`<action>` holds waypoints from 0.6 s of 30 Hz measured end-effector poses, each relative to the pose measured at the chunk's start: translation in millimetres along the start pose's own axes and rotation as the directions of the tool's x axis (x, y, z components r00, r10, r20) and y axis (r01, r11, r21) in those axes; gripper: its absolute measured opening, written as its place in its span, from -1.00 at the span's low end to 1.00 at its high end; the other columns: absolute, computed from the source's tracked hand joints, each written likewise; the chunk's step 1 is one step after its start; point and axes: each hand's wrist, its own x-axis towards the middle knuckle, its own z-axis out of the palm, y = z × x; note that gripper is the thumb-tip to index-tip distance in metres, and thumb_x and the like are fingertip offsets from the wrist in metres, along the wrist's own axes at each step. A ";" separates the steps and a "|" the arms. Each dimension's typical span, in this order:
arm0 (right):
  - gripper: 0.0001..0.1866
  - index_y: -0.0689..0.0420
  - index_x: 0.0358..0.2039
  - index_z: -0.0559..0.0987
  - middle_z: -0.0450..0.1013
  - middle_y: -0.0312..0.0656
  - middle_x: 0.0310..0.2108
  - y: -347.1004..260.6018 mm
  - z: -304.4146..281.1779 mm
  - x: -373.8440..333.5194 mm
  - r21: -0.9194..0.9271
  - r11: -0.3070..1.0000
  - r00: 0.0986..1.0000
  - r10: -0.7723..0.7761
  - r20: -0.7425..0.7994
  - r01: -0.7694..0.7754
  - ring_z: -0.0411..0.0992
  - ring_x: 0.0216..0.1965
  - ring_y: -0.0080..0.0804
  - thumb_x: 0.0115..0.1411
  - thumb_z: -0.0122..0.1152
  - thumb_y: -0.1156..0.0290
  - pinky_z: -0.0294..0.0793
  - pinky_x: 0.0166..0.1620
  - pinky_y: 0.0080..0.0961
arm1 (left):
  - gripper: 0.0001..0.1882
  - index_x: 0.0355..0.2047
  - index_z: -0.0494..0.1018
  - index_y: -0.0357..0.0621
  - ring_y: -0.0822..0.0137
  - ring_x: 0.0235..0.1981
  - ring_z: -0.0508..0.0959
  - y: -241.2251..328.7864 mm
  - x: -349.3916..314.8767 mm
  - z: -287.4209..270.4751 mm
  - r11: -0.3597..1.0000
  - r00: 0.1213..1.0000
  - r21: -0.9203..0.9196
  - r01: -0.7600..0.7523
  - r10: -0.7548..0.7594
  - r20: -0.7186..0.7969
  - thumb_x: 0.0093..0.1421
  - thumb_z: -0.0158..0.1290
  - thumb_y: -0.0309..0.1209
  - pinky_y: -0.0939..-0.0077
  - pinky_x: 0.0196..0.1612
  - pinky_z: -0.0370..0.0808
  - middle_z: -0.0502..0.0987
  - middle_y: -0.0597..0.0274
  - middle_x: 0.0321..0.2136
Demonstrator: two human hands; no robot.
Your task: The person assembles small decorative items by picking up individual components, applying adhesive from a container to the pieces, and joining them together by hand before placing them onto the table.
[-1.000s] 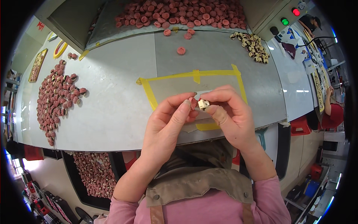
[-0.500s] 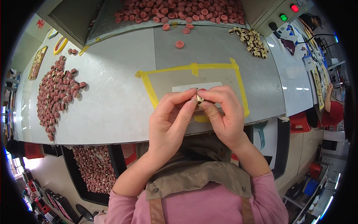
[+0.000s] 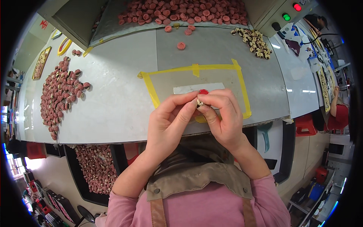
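Just above the near edge of the worktable, my fingertips meet around a small cream-and-dark piece [image 3: 200, 102]. My left hand [image 3: 166, 123] pinches it from one side, thumb and forefinger together. From the other side, my right hand [image 3: 224, 119] grips it the same way. Fingers cover most of the piece. Right behind the fingertips shows a red round thing [image 3: 203, 92], by a white strip [image 3: 185, 88] on the table. Yellow tape [image 3: 152, 90] frames this spot.
Pink ridged cups [image 3: 181, 13] are heaped at the back, one loose cup [image 3: 181, 46] nearer. Cream-and-dark pieces [image 3: 254, 41] lie back right. Pink pieces with dark-and-cream parts [image 3: 60, 94] spread at left. Below the table edge stands a filled black tray [image 3: 96, 170].
Both hands have shifted slightly left and down with the small piece, which appears turned between the fingertips. More of the red round thing shows behind them.
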 end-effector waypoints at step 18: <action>-0.73 0.15 -0.17 0.48 0.44 -0.15 -0.21 8.1 -9.8 3.1 0.221 0.969 0.976 0.069 0.204 -0.115 0.41 -0.16 -0.24 0.14 0.27 0.39 0.44 -0.10 -0.40 | -0.34 0.23 0.15 -0.26 0.37 -0.11 0.54 -14.4 -2.2 0.6 0.966 0.974 0.139 -0.216 0.204 0.097 0.15 0.17 -0.55 0.50 -0.04 0.49 0.52 0.09 -0.17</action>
